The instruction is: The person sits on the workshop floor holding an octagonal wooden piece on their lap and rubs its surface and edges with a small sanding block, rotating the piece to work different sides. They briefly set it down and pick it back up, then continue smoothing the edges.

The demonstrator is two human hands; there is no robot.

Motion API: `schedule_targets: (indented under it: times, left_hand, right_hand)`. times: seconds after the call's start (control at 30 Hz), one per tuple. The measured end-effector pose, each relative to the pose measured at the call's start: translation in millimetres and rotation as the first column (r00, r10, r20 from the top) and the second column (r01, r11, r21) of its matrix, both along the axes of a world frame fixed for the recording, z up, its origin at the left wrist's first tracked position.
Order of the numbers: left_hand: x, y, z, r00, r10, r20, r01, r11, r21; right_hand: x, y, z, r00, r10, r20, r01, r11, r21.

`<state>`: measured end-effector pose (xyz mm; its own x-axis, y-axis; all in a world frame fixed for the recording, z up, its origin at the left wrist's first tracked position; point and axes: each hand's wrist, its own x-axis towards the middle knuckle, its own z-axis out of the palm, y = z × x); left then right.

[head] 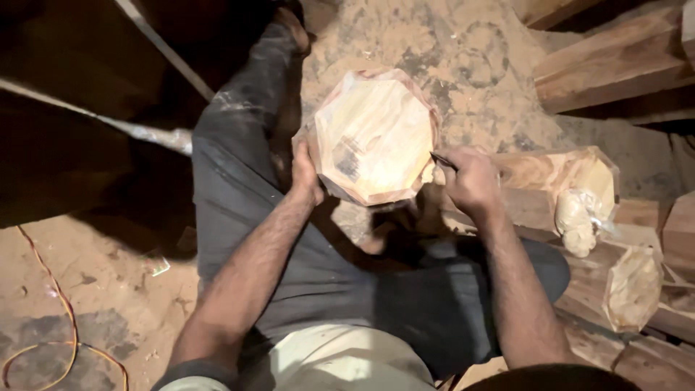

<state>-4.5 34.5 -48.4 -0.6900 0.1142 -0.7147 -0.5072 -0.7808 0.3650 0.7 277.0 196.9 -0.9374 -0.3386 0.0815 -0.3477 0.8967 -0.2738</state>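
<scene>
We see a big wood block (375, 137) with many flat sides standing up between the knees, over the sandy floor (463, 58). Our left hand (307, 174) presses flat on its left side. Our right hand (470, 181) pinches a dark pencil (443, 161) at the block's right edge.

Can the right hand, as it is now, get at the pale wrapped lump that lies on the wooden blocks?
Probably yes: the right hand is near the wrapped lump, nothing between, but it holds a dark pencil-like tool.
</scene>
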Motion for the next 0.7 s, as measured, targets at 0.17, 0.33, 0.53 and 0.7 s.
schedule_targets:
  times: [0.17, 0.33, 0.53, 0.7]
  left_hand:
    - [0, 1, 7, 1.0, 0.009, 0.013, -0.01, 0.999, 0.037]
    - [3, 0, 16, 0.996, -0.064, 0.062, 0.054, 0.988, 0.144]
    - [-14, 1, 17, 0.99, -0.023, 0.14, 0.01, 0.996, 0.091]
    - [-29, -3, 19, 0.994, 0.07, 0.089, -0.057, 0.988, -0.142]
  right_hand:
    - [6, -5, -2, 0.993, 0.038, 0.111, -0.036, 0.999, -0.024]
    - [21, -1, -8, 0.99, 0.093, 0.11, -0.092, 0.996, -0.017]
    - [22, -18, 5, 0.967, -0.063, 0.246, 0.098, 0.987, -0.13]
    - [8, -74, -5, 0.783, -0.168, 0.599, 0.502, 0.74, -0.449]
